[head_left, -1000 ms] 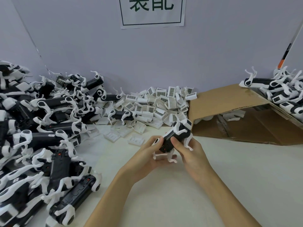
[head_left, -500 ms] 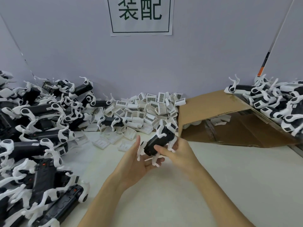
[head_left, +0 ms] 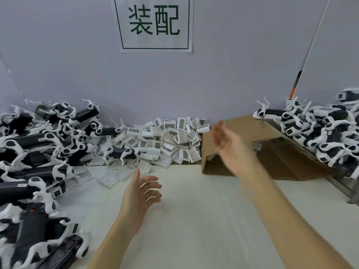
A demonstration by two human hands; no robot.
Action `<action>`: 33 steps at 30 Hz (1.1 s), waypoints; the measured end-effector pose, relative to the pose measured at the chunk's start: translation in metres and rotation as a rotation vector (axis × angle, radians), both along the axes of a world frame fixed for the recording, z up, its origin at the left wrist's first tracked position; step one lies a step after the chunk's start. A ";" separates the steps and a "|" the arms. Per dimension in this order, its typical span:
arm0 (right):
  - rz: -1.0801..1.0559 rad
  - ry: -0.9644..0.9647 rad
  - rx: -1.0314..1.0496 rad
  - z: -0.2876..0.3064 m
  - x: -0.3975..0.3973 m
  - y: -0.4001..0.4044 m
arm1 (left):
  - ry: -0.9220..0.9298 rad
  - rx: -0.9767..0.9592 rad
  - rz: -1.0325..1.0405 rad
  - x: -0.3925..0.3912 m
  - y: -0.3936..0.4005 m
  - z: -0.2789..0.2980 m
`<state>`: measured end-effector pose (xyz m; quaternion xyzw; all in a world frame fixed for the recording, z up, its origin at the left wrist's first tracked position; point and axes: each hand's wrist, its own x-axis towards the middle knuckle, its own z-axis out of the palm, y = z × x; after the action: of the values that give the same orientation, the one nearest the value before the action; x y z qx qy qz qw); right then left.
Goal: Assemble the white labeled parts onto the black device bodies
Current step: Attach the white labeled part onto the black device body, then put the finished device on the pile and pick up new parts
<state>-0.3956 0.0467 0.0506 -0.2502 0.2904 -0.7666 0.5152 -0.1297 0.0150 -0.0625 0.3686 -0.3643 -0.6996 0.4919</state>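
Note:
Both my hands are empty. My left hand (head_left: 141, 191) hovers palm-up over the white table with relaxed fingers. My right hand (head_left: 223, 136), blurred by motion, is raised in front of the cardboard box (head_left: 242, 129) with fingers spread. A heap of white labeled parts (head_left: 167, 140) with barcode stickers lies against the back wall. A large pile of black device bodies with white legs (head_left: 35, 162) covers the left side. One black body (head_left: 120, 153) lies at the near edge of the white parts.
The box lies on its side, opening toward me. More black-and-white devices (head_left: 322, 133) are heaped on and behind it at the right. Loose white parts (head_left: 108, 178) lie on the table (head_left: 194, 220) left of centre. A sign (head_left: 154, 24) hangs on the wall.
Both hands held a black device with white legs; now neither holds it. My right hand swung up and right toward the box, and the view tilted upward.

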 end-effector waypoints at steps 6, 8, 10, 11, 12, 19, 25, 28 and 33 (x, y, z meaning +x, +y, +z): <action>0.210 0.372 0.268 -0.106 0.094 0.014 | -0.351 -0.258 0.241 -0.005 0.009 -0.005; 0.221 0.390 0.296 -0.119 0.103 0.015 | -0.515 -0.373 0.379 -0.006 0.007 -0.010; 0.225 0.386 0.299 -0.124 0.105 0.015 | -0.689 -0.438 0.514 -0.008 -0.006 -0.011; 0.229 0.382 0.297 -0.125 0.106 0.014 | -0.792 -0.460 0.554 -0.008 -0.018 -0.011; 0.236 0.381 0.297 -0.125 0.106 0.014 | -0.905 -0.466 0.564 -0.008 -0.032 -0.008; 0.268 0.359 0.320 -0.126 0.107 0.008 | -1.727 -0.625 0.242 0.019 -0.137 0.021; 0.286 0.362 0.326 -0.123 0.105 0.006 | -1.773 -0.687 0.160 0.022 -0.163 0.016; 0.282 0.349 0.352 -0.123 0.104 0.006 | -1.536 -0.744 0.288 0.014 -0.149 0.021; 0.292 0.187 0.393 -0.121 0.096 0.006 | -1.050 -0.854 0.626 -0.006 -0.083 0.030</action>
<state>-0.3001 0.0531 -0.0707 -0.2541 0.4410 -0.5864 0.6302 -0.1356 -0.0678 -0.0327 0.5175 -0.6695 -0.0563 0.5298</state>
